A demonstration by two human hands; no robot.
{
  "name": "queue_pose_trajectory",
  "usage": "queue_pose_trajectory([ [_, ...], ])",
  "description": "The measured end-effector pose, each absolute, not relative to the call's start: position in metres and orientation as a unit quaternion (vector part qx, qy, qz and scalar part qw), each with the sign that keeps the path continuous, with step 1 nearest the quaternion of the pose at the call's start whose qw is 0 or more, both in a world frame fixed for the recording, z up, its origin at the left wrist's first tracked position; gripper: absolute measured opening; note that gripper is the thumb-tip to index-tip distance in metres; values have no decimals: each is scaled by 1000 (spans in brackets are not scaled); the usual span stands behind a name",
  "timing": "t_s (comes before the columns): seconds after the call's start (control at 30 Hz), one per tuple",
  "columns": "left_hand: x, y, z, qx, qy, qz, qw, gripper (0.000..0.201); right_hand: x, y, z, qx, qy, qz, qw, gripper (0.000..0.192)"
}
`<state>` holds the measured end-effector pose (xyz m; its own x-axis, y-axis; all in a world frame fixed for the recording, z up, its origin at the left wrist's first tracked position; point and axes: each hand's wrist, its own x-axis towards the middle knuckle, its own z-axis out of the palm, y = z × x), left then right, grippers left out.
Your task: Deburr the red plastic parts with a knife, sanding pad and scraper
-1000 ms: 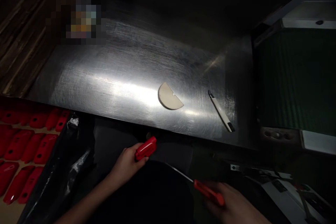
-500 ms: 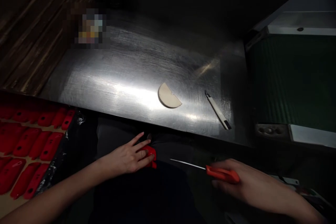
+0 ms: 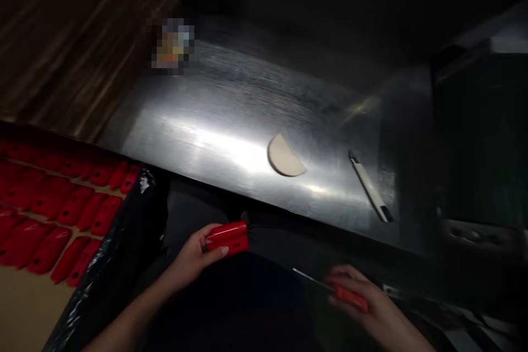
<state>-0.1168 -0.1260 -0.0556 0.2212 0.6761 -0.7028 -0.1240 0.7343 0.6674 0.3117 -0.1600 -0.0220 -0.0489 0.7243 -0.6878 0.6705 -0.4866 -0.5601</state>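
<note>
Over my lap, my left hand (image 3: 206, 250) grips a glossy red plastic part (image 3: 233, 236), thumb on its near side and fingers behind. Small dark marks show on the part's face. To the right, my right hand (image 3: 357, 291) is wrapped round the red handle of a thin pointed tool (image 3: 348, 297), like an awl or slim screwdriver. Its metal shaft points left toward the red part, with a gap between them. The exact tip shape is too small to tell.
A metal table (image 3: 247, 99) bears a cream half-round piece (image 3: 286, 157) and a white pen-like cutter (image 3: 371, 187). Rows of red parts (image 3: 53, 198) lie in a box lined with black plastic (image 3: 107, 253) at left. A dark green surface (image 3: 487, 137) is at right.
My left hand has turned over, so the red part now shows its broad face. The right hand and tool have dropped slightly. The whole view has shifted left.
</note>
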Motion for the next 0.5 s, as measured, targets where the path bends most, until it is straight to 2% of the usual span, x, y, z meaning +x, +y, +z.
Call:
queue_pose_trajectory([
  [0.1,-111,-121,-57,212,557,259,760,54,311,-168,-33,-792,-415,406,188,48],
  [0.17,-108,-115,-57,204,550,252,770,51,312,-181,-41,-841,-368,304,257,59],
  [0.33,-94,-97,-51,207,526,236,791,42,301,-189,-60,-854,-340,139,368,72],
  [0.5,-76,-94,-39,223,490,230,811,35,285,-140,-99,-842,-346,111,398,80],
])
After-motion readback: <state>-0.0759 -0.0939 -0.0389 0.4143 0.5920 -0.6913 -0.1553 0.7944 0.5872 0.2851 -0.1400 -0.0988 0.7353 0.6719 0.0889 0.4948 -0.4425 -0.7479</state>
